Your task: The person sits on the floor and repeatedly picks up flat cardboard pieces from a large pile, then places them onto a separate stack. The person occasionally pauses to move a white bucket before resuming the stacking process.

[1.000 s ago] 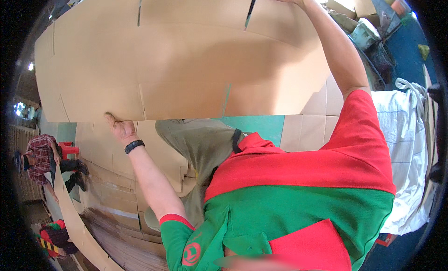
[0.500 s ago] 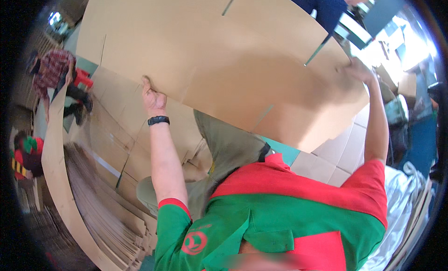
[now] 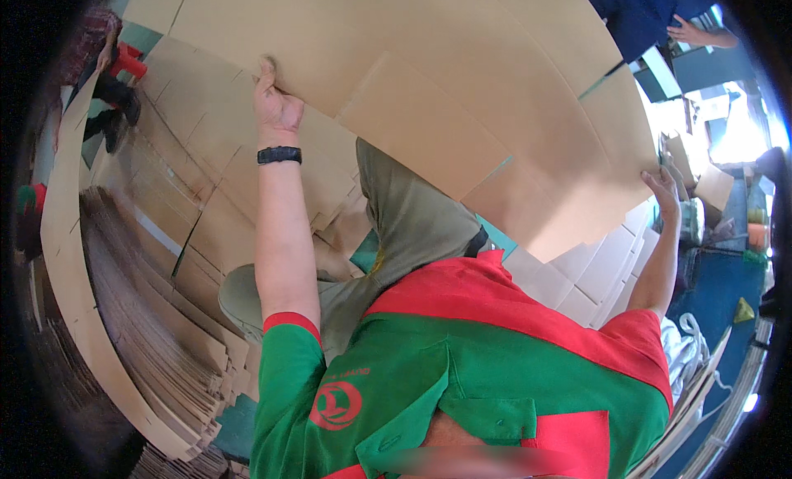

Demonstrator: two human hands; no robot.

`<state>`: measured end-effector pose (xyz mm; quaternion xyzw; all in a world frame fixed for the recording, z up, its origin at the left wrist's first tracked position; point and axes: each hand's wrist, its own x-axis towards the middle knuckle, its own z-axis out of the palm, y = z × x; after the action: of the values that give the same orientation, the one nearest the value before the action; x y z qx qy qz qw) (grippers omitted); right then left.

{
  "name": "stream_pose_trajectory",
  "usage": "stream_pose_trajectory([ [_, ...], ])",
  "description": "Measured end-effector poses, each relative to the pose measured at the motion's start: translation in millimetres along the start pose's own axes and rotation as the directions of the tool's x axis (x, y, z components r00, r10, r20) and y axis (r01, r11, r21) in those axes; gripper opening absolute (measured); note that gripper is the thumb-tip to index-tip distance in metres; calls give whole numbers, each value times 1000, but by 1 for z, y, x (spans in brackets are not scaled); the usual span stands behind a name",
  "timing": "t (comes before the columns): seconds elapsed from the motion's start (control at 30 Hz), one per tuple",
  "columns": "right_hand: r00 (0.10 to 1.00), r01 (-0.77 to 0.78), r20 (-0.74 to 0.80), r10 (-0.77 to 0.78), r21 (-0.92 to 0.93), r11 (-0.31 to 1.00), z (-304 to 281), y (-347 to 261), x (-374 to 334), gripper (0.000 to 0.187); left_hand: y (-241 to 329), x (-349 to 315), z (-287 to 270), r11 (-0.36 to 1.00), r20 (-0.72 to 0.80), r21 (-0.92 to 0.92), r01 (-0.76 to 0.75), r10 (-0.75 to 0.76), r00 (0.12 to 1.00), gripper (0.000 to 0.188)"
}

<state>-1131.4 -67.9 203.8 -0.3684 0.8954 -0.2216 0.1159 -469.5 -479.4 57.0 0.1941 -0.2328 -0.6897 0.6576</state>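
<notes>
A large brown cardboard sheet [image 3: 462, 75] with slots and crease lines spans the upper middle, held up in front of my body. At its left near edge, my left hand [image 3: 279, 108] grips it with the thumb on the upper face; the other fingers are hidden beneath. My right hand [image 3: 663, 188] holds the right-hand edge, fingertips at the rim. A black watch [image 3: 279, 155] is on my left wrist. Below the sheet on the left lies a broad stack of flat cardboard sheets [image 3: 177, 83], next to my legs.
Many cardboard layers [image 3: 157, 289] are piled at the left, with a long bent cardboard strip [image 3: 66, 256] beyond. A person in dark blue [image 3: 652, 9] stands at the far right. Another person's dark-trousered legs [image 3: 111, 103] are at far left, by a red object [image 3: 128, 62]. Pale cartons [image 3: 598, 268] lie right.
My right hand has moved outward and lower in the picture with the sheet's right edge. The left hand keeps its grip, slightly higher. People at the left have shifted toward the picture's rim.
</notes>
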Motion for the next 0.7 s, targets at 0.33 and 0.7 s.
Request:
stream_pose_trajectory([
  [0.33, 938, -216, 30, 346, 830, 514, 28, 26, -24, 55, 22, 35, -61, 949, -179, 247, 194, -152, 972, 50],
  [0.7, 912, -177, 339, -232, 834, 523, 264, -263, 15, 24, 211, 113, -115, 613, -474, 763, 204, 316, 822, 86],
])
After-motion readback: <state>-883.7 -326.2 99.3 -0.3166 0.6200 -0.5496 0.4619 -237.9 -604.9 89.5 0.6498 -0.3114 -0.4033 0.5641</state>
